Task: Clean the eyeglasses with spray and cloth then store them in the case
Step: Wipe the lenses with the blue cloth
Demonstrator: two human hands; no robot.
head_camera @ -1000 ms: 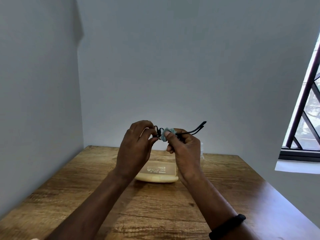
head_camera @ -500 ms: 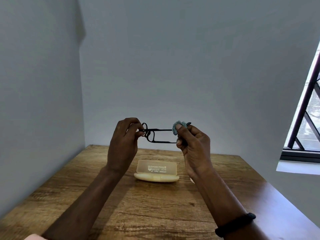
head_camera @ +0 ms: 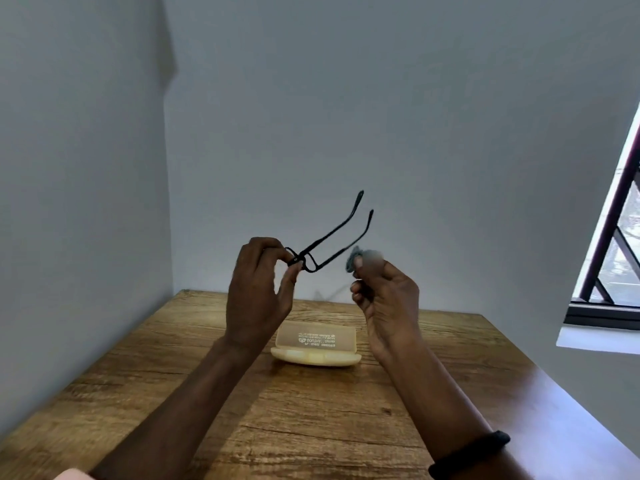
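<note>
Open cream glasses case [head_camera: 315, 348] sits on the wooden table [head_camera: 311, 427] below and between both forearms, lid up toward the back wall, printed text on the lid reads upside down from here, nothing in front of it; left wrist overlaps its left end slightly. Black wristband [head_camera: 471, 452] on the right forearm. Spray bottle not visible anywhere. Left hand [head_camera: 258, 299] pinches the black eyeglasses [head_camera: 327, 242] at the front frame between thumb and forefinger, held up in the air above the case, well clear of the table. Frame is thin, dark, temples unfolded and pointing up and to the right toward the wall, tips curved; lenses mostly hidden behind the left fingers, can't judge them. Right hand [head_camera: 384, 296] is closed round a small grey-blue cleaning cloth [head_camera: 353, 259], bunched at the fingertips, just beside the lower temple; contact with the glasses can't be told, fingertips are motion-blurred. Table is brown wood grain, pushed into a corner of plain pale grey walls [head_camera: 381, 98]. Window with dark bars [head_camera: 616, 244] at the right edge, white sill below it, daylight falling on the right side of the tabletop
</note>
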